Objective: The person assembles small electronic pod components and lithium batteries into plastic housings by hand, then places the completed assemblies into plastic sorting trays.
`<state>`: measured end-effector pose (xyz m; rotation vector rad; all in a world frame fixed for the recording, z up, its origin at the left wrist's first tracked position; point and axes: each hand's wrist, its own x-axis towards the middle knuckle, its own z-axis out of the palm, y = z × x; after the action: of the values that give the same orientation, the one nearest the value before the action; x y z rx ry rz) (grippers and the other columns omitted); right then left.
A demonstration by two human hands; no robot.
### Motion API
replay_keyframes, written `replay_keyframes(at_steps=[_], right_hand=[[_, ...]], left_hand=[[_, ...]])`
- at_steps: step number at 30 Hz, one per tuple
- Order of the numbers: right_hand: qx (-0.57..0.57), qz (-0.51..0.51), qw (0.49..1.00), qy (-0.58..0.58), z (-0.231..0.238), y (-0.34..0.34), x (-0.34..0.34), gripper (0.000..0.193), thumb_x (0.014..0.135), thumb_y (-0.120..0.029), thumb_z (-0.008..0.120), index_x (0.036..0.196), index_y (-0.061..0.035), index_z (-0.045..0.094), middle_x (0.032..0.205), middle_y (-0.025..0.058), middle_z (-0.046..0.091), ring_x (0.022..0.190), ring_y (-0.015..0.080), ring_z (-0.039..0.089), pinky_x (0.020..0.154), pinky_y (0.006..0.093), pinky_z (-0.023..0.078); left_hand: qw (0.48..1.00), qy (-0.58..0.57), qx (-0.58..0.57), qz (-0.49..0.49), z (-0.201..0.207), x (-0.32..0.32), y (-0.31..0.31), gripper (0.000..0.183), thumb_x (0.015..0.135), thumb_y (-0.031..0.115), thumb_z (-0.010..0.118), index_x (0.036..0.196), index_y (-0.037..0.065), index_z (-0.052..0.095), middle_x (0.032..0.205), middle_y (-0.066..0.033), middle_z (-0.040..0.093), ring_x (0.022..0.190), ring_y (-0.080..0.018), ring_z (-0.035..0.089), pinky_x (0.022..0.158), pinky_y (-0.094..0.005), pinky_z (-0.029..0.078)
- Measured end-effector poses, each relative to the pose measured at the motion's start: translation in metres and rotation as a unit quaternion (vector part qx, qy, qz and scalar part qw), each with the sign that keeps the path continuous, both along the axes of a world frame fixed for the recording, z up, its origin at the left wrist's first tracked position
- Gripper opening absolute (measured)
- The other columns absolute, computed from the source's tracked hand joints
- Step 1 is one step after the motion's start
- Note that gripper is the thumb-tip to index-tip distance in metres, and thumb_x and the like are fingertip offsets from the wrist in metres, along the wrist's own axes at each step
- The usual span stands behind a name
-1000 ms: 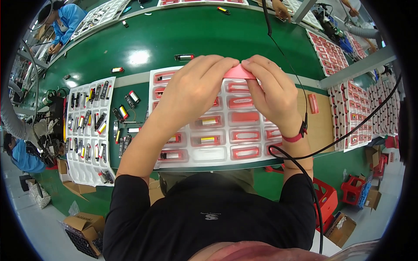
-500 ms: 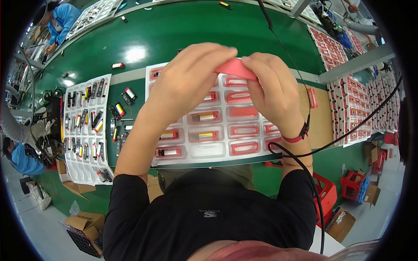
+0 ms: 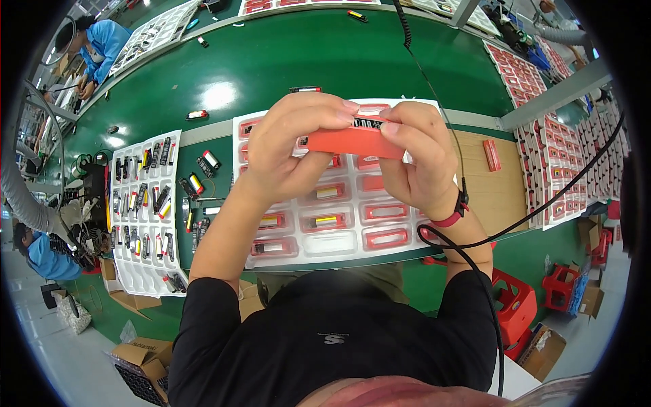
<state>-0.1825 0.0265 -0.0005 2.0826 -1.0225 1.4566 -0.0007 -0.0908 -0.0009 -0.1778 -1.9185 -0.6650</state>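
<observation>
Between my two hands, above the white tray [image 3: 330,242], is a long red plastic casing [image 3: 354,143]. A black part [image 3: 367,123] shows along its far side. My left hand [image 3: 288,139] is closed on its left end, with the thumb below and fingers over the far edge. At the right end, my right hand [image 3: 420,152] pinches it between thumb and fingers. Beneath them, the tray's compartments hold red casings [image 3: 385,211]; some contain yellow-and-white battery cells [image 3: 327,222]. My hands hide part of the far rows.
On the left, another white tray [image 3: 139,275] carries black parts and cells, with loose cells [image 3: 212,159] beside it. A red casing [image 3: 491,156] lies on cardboard [image 3: 498,197] at right. A black cord [image 3: 529,218] crosses my right forearm. A person in blue [image 3: 107,44] sits far left.
Both hands have come nearer and lower with the red casing. It has turned, so the black part now shows at its far side. My view has shifted slightly.
</observation>
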Motion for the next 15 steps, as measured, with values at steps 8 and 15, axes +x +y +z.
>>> replay_keyframes(at_steps=[8,15], right_hand=[[0.169,-0.067,0.978,-0.100,0.015,0.006,0.006,0.033,0.083,0.002,0.074,0.115,-0.0004,0.066,0.094,0.0136,0.071,0.083,0.0241,0.070,0.073,0.0349,0.056],[0.576,0.129,0.806,-0.042,0.010,-0.031,-0.033,0.025,0.094,-0.019,0.073,0.112,-0.0022,0.072,0.085,0.0089,0.074,0.075,0.0198,0.071,0.073,0.0342,0.057]], left_hand=[[0.969,-0.090,0.228,0.017,0.008,0.004,0.009,0.034,0.086,-0.004,0.063,0.119,0.000,0.068,0.116,-0.0160,0.069,0.102,-0.0253,0.069,0.091,-0.0361,0.057],[0.918,-0.369,0.120,0.079,-0.016,0.059,0.034,0.029,0.085,0.001,0.070,0.112,0.007,0.077,0.097,-0.0098,0.065,0.091,-0.0270,0.063,0.075,-0.0354,0.053]])
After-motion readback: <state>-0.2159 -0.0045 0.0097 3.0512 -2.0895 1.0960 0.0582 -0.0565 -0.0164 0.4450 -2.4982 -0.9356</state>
